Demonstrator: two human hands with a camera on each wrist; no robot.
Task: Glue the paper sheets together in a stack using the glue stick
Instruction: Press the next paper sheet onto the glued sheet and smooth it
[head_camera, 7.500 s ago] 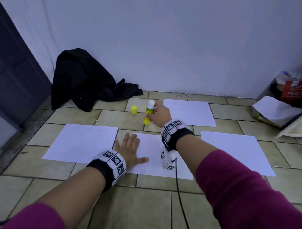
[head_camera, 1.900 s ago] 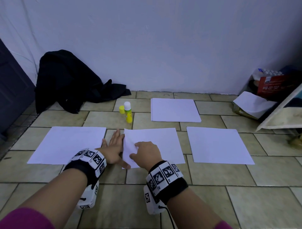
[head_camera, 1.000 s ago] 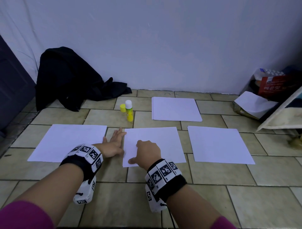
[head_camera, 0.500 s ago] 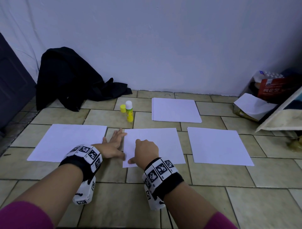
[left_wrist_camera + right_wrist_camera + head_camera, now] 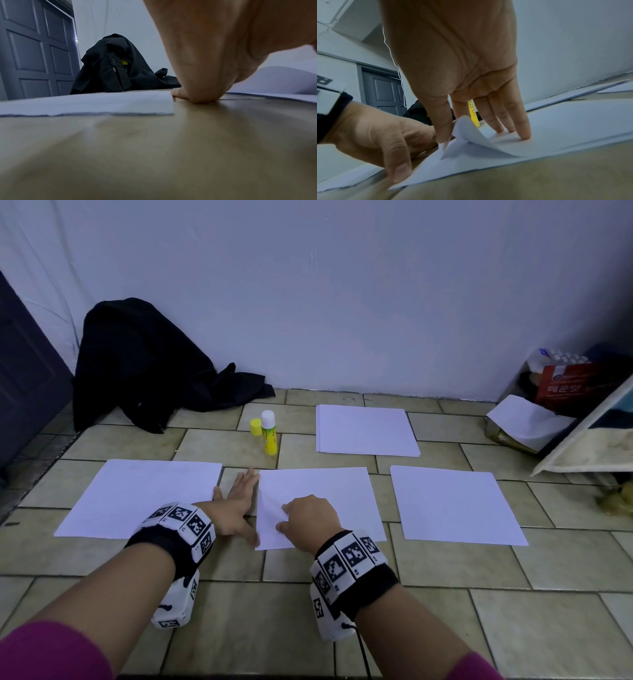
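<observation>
The right hand (image 5: 310, 517) now peels a corner of the top white paper sheet (image 5: 318, 501), seemingly thumb-pinched, other fingers pressing. The left hand (image 5: 236, 505) stays flat, fingers spread, beside it. The uncapped yellow glue stick (image 5: 269, 433) stands farther off.

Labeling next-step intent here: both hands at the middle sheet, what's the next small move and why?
Probably lift the top sheet clear with the right hand: its thumb has curled that sheet's corner off the one beneath, while the left hand lies flat on the floor at the pile's edge. The glue stick stands uncapped.
</observation>
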